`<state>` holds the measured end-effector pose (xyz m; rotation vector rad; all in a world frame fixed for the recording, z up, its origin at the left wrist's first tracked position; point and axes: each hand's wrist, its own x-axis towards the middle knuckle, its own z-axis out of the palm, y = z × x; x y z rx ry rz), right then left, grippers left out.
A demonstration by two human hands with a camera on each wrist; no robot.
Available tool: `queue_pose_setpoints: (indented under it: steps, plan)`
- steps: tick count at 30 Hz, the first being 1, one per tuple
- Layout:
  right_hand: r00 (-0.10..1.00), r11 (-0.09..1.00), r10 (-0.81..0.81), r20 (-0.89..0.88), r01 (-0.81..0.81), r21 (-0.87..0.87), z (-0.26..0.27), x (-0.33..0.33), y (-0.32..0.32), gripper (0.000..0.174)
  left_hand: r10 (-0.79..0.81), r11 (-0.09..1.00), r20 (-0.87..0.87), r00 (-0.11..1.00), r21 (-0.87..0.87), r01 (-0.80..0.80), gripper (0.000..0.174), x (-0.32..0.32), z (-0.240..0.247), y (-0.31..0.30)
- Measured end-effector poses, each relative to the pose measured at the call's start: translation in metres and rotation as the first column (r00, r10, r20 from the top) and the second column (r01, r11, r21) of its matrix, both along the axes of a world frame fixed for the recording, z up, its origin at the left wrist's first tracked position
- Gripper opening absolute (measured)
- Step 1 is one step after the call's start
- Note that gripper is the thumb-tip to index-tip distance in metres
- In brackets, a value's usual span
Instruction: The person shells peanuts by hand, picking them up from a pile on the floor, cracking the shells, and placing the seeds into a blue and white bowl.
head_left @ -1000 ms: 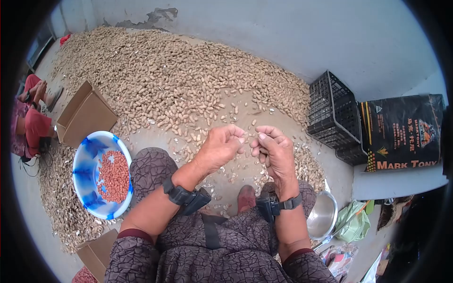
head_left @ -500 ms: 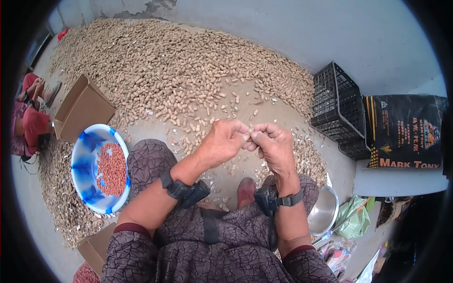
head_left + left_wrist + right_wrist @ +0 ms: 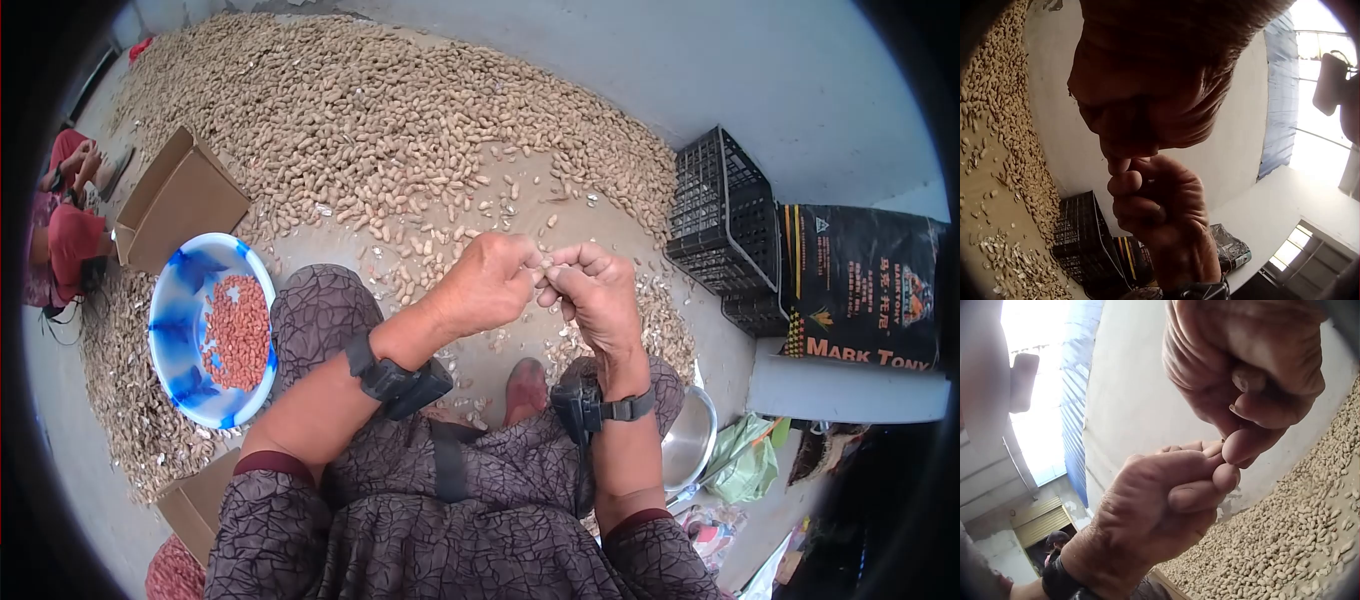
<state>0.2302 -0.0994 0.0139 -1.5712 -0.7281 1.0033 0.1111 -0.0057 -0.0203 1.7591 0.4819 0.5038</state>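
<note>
Over the lap, my left hand (image 3: 490, 285) and right hand (image 3: 603, 300) meet at the fingertips. A small pale peanut (image 3: 545, 263) is pinched between them, mostly covered by fingers and thumbs. In the left wrist view, the right hand (image 3: 1169, 215) faces the camera below the darker left hand (image 3: 1147, 87). The right wrist view has the right hand (image 3: 1254, 369) on top, its fingers curled, with the left hand (image 3: 1154, 506) reaching up to it. Left of the knee stands a blue-and-white basin (image 3: 180, 375) holding shelled red peanuts (image 3: 238, 335).
A wide heap of unshelled peanuts (image 3: 400, 130) covers the floor ahead, with broken shells (image 3: 660, 325) closer in. Black crates (image 3: 725, 220) and a black sack (image 3: 860, 285) stand right, near a metal bowl (image 3: 690, 440). A cardboard box (image 3: 185, 200) and another person (image 3: 75, 240) are left.
My hands were apart a second ago; their fingertips have since come together at the peanut. Both hands have shifted slightly up and right in the head view, while the surroundings have slid upward.
</note>
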Motion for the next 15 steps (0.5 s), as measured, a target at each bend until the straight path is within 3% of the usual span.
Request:
queue_pose_setpoints:
  steps: [2,5,9,14,15]
  plan:
    - [1.000,1.000,0.005,0.007,-0.005,-0.011,0.000,-0.002,0.001,0.009,0.013,0.984,0.039,0.999,0.180,-0.020,0.009,0.000,-0.001,-0.003]
    - [0.995,0.994,-0.095,0.012,0.095,-0.048,-0.001,-0.006,0.004,0.008,0.068,0.985,0.041,0.997,0.155,-0.074,0.009,0.003,-0.004,-0.008]
    - [0.972,0.978,-0.205,-0.113,0.200,-0.057,-0.001,-0.011,0.008,0.008,0.128,0.977,0.035,0.991,0.165,-0.132,0.010,0.004,-0.003,-0.013]
    - [0.966,0.977,-0.215,-0.141,0.211,-0.042,-0.006,-0.008,0.006,0.008,0.157,0.970,0.043,0.987,-0.197,-0.145,0.014,0.009,-0.013,-0.016]
    - [0.967,0.977,-0.211,-0.143,0.208,-0.032,-0.005,-0.008,0.006,0.008,0.157,0.970,0.044,0.987,-0.195,-0.146,0.014,0.009,-0.012,-0.016]
